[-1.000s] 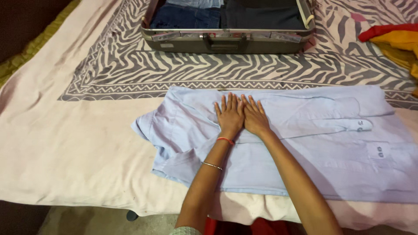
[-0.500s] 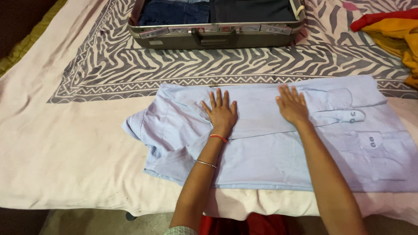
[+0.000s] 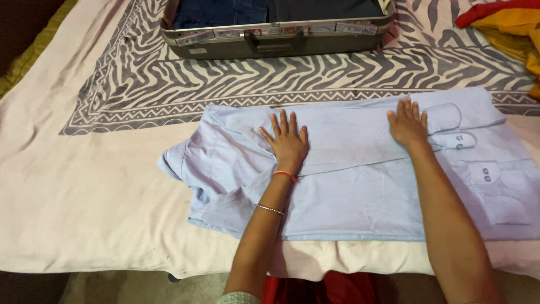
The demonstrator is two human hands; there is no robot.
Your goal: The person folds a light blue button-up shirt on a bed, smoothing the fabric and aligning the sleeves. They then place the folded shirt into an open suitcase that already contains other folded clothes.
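A light blue shirt (image 3: 349, 186) lies folded lengthwise on the bed, its sleeves laid across it and the buttoned cuffs at the right. My left hand (image 3: 287, 141) presses flat on the shirt's left part, fingers spread, with a red thread and a thin bangle on that wrist. Further right, my right hand (image 3: 408, 124) lies flat on the folded sleeve, just left of a cuff (image 3: 462, 141). Neither hand grips anything.
A pink bedsheet with a grey zebra-pattern panel (image 3: 185, 79) covers the bed. An open grey suitcase (image 3: 275, 39) with dark folded clothes stands at the far edge. Red and yellow cloth (image 3: 506, 28) lies at the top right. The bed's near edge runs below the shirt.
My right hand has slid to the right along the sleeve, away from the left hand, which has stayed pressed in place. The view has shifted slightly.
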